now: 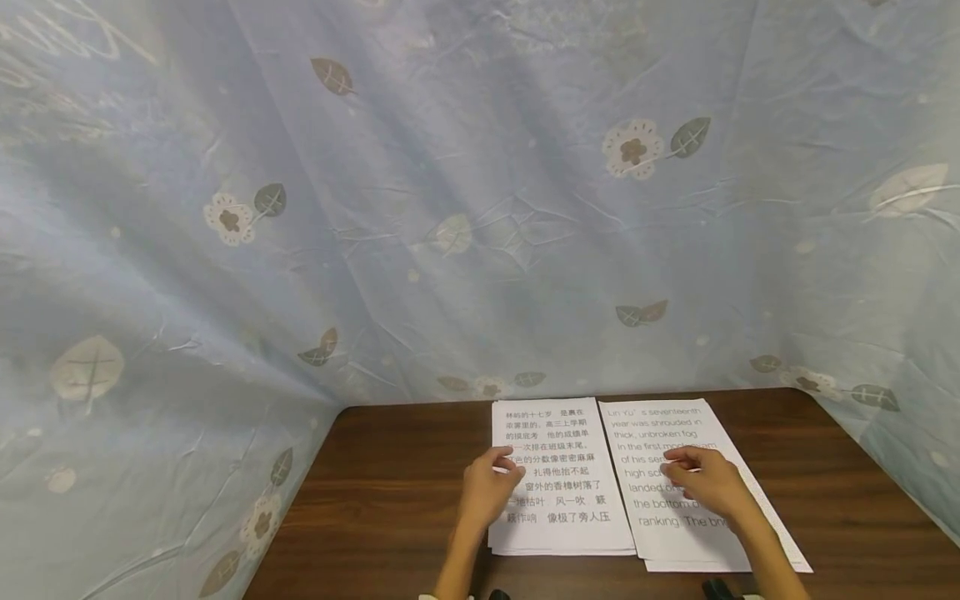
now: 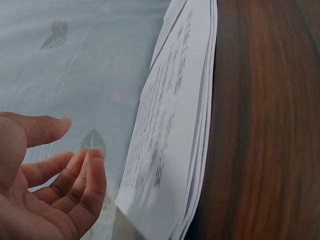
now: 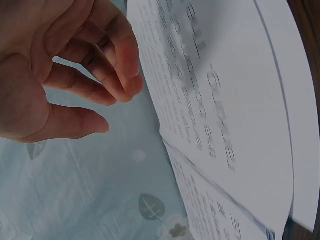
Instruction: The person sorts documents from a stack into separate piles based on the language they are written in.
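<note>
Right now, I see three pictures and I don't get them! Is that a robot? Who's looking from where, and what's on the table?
No robot here: these are a person's bare left hand and right hand. The big picture comes from a camera worn on the head, looking forward and down. The two smaller ones come from cameras on the wrists, one watching each hand.

On the brown table lie two stacks of printed paper side by side: the left stack shows Chinese writing, the right stack English. Behind them hangs a bluish sheet with leaves and flowers. Neither hand holds anything; both are above the pages, fingers loosely bent.
</note>
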`<state>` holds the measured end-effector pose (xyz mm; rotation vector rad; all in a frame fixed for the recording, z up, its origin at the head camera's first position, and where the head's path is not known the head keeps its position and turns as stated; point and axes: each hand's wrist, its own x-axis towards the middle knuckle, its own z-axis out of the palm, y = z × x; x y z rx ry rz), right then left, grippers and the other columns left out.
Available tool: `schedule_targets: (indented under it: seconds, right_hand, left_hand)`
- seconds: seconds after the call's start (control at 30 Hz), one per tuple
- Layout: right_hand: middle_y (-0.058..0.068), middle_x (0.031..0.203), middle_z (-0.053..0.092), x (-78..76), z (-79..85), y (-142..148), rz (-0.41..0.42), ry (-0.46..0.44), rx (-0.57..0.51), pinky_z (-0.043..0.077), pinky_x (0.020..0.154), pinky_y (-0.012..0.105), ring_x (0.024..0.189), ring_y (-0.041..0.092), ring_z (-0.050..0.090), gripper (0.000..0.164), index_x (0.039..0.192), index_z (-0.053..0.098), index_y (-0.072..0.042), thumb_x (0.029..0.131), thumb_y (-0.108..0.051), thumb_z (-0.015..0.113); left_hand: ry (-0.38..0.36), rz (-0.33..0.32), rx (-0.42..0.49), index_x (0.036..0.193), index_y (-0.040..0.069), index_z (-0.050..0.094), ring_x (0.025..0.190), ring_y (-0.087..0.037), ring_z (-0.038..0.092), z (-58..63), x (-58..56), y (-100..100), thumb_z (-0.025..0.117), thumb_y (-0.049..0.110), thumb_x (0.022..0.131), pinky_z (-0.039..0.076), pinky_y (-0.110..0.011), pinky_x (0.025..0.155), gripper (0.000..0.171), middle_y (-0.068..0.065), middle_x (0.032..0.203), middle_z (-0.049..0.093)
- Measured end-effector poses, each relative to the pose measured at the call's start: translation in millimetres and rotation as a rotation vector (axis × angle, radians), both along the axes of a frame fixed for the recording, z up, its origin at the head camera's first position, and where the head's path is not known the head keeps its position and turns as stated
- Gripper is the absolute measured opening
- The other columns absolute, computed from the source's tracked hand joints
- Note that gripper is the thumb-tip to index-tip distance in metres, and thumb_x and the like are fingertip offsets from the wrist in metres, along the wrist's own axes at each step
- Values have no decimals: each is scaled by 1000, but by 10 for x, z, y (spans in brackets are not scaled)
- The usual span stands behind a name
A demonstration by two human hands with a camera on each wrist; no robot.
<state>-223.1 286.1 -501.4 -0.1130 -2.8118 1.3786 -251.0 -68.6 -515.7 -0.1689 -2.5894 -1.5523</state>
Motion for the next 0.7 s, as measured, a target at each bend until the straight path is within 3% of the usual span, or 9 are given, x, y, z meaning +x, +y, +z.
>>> schedule_targets:
  seconds: [0.23, 0.4, 0.7]
  right_hand:
    - [16, 107, 75, -62, -71, -214, 10, -15, -65, 65, 71, 32, 88, 22, 75, 40, 129, 68, 11, 101, -17, 71]
    - [14, 105, 75, -103, -142, -315, 13, -26, -102, 66, 72, 31, 88, 21, 76, 39, 129, 69, 10, 101, -18, 72]
    - [16, 106, 75, -168, -186, -507, 5, -34, -127, 65, 71, 30, 85, 20, 75, 37, 127, 71, 8, 100, -16, 72]
  left_hand:
    - [-2, 4, -25, 129, -5, 71, 81, -13, 66, -51, -62, -204, 81, 16, 92, 54, -25, 67, 43, -7, 98, 76]
    - [-6, 13, -45, 129, -4, 71, 82, -13, 68, -87, -104, -336, 80, 15, 94, 55, -24, 66, 41, -7, 99, 76]
    - [-20, -21, 5, 131, -8, 68, 70, -22, 71, -147, -138, -516, 77, 14, 95, 55, -24, 55, 43, -12, 99, 75]
